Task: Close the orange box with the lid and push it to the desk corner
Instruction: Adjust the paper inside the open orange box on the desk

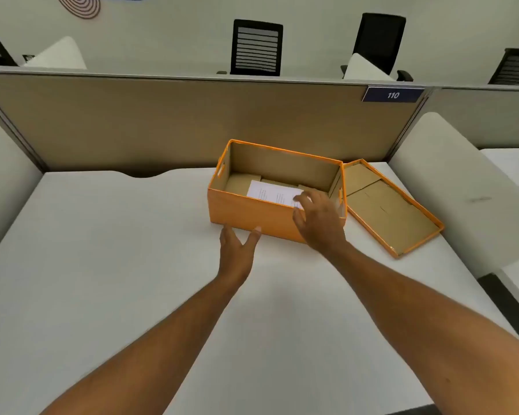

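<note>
An orange box [246, 209] stands open on the white desk, with a white sheet of paper [271, 193] lying on its brown cardboard floor. Its lid [393, 208] lies upside down to the right, one edge leaning against the box's right side. My right hand [319, 218] hovers over the box's near right corner with fingers spread, its fingertips at the edge of the paper. My left hand [237, 250] is open just in front of the box's near wall, fingertips almost touching it. Neither hand holds anything.
A tan partition [162, 121] with a blue "110" plate [392, 94] closes the desk's [102, 265] far edge. White rounded side panels [450, 181] stand at both ends. Office chairs [256, 47] sit beyond the partition.
</note>
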Demonstrator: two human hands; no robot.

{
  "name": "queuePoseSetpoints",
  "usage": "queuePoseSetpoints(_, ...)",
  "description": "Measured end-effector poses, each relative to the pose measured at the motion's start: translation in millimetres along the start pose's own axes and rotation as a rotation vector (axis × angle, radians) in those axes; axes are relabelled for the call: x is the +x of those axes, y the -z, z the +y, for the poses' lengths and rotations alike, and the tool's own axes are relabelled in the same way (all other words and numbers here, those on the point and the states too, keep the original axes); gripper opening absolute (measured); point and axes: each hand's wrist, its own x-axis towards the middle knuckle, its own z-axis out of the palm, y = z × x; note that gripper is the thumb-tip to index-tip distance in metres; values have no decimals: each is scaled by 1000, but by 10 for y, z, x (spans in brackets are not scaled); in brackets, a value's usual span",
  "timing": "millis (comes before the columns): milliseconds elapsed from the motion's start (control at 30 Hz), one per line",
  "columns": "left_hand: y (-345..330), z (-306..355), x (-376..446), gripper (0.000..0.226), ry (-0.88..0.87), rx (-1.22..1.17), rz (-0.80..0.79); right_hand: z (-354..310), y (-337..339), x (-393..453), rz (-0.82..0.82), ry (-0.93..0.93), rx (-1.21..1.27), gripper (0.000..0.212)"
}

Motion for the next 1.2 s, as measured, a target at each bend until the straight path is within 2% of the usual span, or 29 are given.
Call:
queuePoseSetpoints(100, -328, 134, 131, 92, 173, -191, -22, 433, -38, 378, -34, -51, -17, 31)
queuePoseSetpoints(200, -661, 287, 295, 83, 327, -309, -25, 870, -102, 790, -134, -61, -85, 43)
queuePoseSetpoints(367, -1106, 361, 650, 104, 457, -403, 81, 1555, -372, 1362, -305, -83, -170, 60)
queuePoseSetpoints(467, -1288, 350, 811, 92, 487, -422, 161, 1815, -530, 1572, -412, -109, -176, 75)
queuePoseSetpoints(567, -1414, 326, 924, 78, 496, -402, 214, 1994, -678, 1705, -498, -137, -176, 80)
queuePoseSetpoints(667, -1467, 315, 974, 71, 504, -428, 211, 2098, -792, 1739, -548, -161, -155, 72)
queuePoseSetpoints(767, -1475, 295, 989, 54, 463, -469, 211, 2140, -853, 1721, -522, -152, -105, 58)
queuePoseSetpoints(833, -1445, 278, 991, 42, 422, -467, 254, 2134, -846, 1711, -462, -149, -87, 42)
queuePoseSetpoints(933, -1264, 285, 943, 35, 378, -340, 364, 2020, -733, 1646, -409, -180, -41, 20)
queuePoseSetpoints(1067, -712, 268, 838, 33, 283, -185, 409, 1702, -415, 1346, -415, -219, 17, 15)
queuePoseSetpoints(1200, -13, 324, 718, 37, 198, -74, 399, 1223, -48, 730, -380, -272, 203, 14)
